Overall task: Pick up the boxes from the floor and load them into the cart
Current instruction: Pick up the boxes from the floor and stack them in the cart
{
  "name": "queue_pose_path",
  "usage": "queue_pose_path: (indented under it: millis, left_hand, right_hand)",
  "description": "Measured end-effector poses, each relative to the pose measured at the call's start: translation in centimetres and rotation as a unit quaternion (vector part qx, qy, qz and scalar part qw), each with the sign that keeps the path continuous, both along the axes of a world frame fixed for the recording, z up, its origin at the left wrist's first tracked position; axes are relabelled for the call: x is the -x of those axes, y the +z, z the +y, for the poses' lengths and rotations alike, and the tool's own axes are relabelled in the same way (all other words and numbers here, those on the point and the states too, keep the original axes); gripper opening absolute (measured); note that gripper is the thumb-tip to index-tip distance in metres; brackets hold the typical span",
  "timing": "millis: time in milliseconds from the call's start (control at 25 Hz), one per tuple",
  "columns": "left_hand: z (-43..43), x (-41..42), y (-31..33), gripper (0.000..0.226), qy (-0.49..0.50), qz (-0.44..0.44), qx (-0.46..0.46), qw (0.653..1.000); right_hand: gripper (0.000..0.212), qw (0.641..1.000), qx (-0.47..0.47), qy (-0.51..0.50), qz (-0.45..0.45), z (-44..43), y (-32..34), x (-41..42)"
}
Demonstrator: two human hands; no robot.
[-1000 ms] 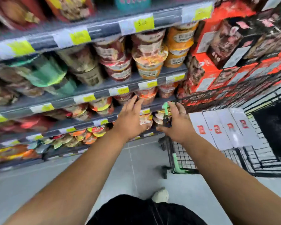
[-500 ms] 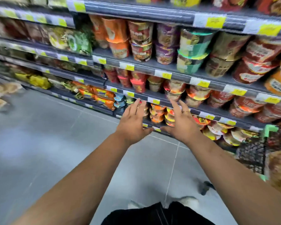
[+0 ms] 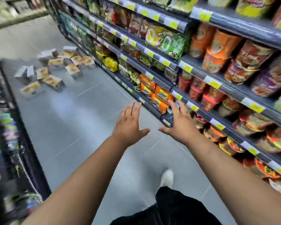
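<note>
Several boxes with food pictures lie scattered on the grey floor at the far left of the aisle, some flat, some tipped on edge. My left hand and my right hand reach forward side by side over the floor, fingers straight and spread, holding nothing. Both are well short of the boxes. The cart is out of view.
Shelves packed with noodle cups and packets run along the right side. A dark shelf unit stands on the left. The grey tiled floor stretches between them toward the boxes. My white shoe is below my hands.
The view has swung left, away from the cart and down the aisle, bringing the scattered boxes into sight. My right hand has let go of the cart handle; both hands stay open and extended.
</note>
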State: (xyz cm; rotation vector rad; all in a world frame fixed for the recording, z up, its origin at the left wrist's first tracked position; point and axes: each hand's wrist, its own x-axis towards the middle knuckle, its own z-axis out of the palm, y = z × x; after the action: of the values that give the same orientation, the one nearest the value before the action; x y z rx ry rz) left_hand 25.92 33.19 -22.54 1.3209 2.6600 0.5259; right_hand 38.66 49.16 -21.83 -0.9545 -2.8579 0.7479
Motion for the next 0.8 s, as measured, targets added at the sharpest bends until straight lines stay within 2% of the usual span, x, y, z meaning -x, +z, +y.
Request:
queue_pose_path:
  millis: [320,560,800]
  left_hand:
    - [-5.4,12.1,-0.3,0.101,0.166,-0.024,-0.015,0.986]
    - [-7.0,22.4,0.9,0.102,0.308,-0.03,-0.015,0.951]
    - [-9.5,29.7,1.2,0.103,0.397,-0.041,-0.011,0.917]
  right_hand:
    - [0.11,0.992,0.034,0.124,0.009,-2.6,-1.1,17.9]
    - [0.107,0.968,0.028,0.247,-0.007,-3.2,0.1,33.4]
    - [0.107,0.944,0.046,0.326,-0.004,-6.0,0.6,44.2]
